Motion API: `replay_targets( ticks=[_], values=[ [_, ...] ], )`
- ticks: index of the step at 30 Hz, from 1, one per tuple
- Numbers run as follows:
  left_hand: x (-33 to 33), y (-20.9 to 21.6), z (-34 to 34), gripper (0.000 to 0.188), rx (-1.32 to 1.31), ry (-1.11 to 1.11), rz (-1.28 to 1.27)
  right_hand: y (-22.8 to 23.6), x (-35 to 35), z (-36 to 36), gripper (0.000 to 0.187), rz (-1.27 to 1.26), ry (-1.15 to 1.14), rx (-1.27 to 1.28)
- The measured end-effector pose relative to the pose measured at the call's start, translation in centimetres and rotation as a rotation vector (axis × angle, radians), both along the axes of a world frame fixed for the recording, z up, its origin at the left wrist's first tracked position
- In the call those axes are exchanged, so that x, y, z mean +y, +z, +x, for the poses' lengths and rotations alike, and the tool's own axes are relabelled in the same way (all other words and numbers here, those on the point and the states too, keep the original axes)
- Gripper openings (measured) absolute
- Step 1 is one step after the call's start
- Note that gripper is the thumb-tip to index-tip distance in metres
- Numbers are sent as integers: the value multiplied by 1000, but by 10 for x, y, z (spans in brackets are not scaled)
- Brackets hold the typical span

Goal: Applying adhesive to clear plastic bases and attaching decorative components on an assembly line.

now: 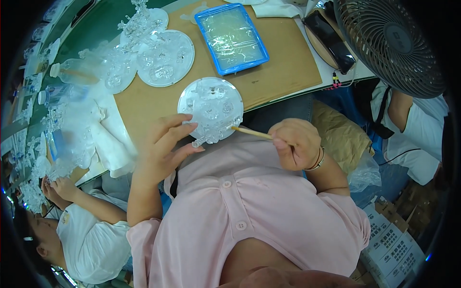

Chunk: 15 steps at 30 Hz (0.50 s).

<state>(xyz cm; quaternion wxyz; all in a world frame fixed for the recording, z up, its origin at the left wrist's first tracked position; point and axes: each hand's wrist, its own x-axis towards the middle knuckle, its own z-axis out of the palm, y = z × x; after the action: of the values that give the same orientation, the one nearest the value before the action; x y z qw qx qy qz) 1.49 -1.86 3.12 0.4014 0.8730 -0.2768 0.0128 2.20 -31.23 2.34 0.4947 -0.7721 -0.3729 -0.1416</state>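
Observation:
A round clear disc [225, 91] with several transparent shaped pieces on its face is held tilted near the table's front edge, close to my body. My left hand [168, 141] grips it at the lower left, with the fingers over the rim and the thumb below, near a small clear piece [210, 139]. In my right hand [297, 143] a thin wooden-coloured stick [254, 133] is pinched. Its tip reaches the disc's right lower rim; whether it ends in bristles I cannot make out.
A blue-rimmed tray [265, 58] with a shiny clear filling lies on brown board [288, 72]. More decorated discs [165, 57], clear bottles [72, 69] and white cloth [113, 149] are at left. A fan [398, 41] and dark case [329, 41] stand right. Other people [96, 240] sit either side.

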Motion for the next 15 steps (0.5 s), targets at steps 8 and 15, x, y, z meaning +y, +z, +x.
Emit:
replay_targets(
  ticks=[8,15],
  values=[
    [-22,-17,-24,38,-343,341,26,-2,13,27,2,-26,-90,-117],
    [-32,-20,-13,35,-392,320,-19,6,18,25,2,-7,59,-87]
  ],
)
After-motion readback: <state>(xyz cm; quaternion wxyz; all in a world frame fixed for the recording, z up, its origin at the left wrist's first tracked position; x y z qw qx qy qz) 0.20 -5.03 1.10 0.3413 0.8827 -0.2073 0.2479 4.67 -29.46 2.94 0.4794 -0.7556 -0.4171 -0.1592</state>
